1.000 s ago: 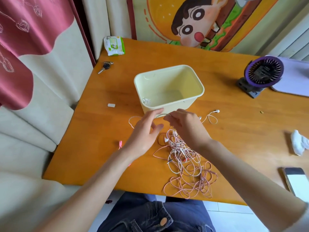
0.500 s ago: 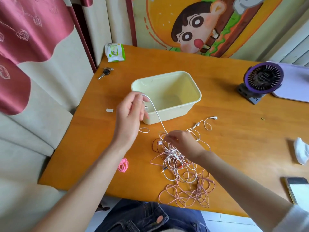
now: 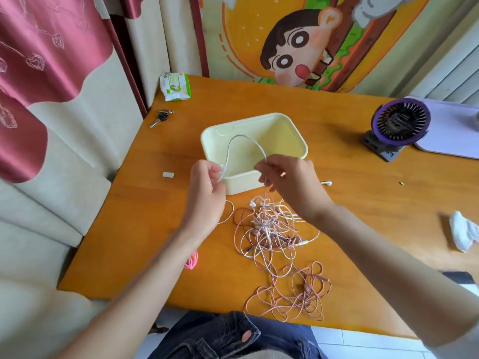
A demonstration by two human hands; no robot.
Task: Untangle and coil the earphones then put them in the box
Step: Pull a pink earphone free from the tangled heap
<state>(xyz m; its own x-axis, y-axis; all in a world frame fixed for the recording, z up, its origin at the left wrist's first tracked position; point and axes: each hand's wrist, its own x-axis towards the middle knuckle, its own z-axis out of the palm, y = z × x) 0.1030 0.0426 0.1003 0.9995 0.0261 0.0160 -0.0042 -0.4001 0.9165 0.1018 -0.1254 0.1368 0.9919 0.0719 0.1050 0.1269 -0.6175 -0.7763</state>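
A pale yellow box (image 3: 295, 137) stands open on the orange table. In front of it lies a tangled heap of pink and white earphone cables (image 3: 274, 237). My left hand (image 3: 207, 193) pinches one end of a white earphone cable (image 3: 246, 139), and my right hand (image 3: 287, 182) pinches the same cable farther along. Between the two hands the cable arches up over the box's near wall. From my right hand it drops down into the heap. One white earbud (image 3: 327, 183) lies on the table to the right of my right hand.
A purple desk fan (image 3: 396, 125) and a lilac board (image 3: 451, 130) stand at the right. Keys (image 3: 160, 117), a wipes pack (image 3: 175, 86) and a small white piece (image 3: 168, 174) lie at the left. A pink band (image 3: 191, 260), a white tissue (image 3: 464, 234) and a phone (image 3: 458, 277) are near the edges.
My right hand has risen from the heap and come up beside my left hand. The white cable, earlier stretched down to the heap, now forms an arch between both hands.
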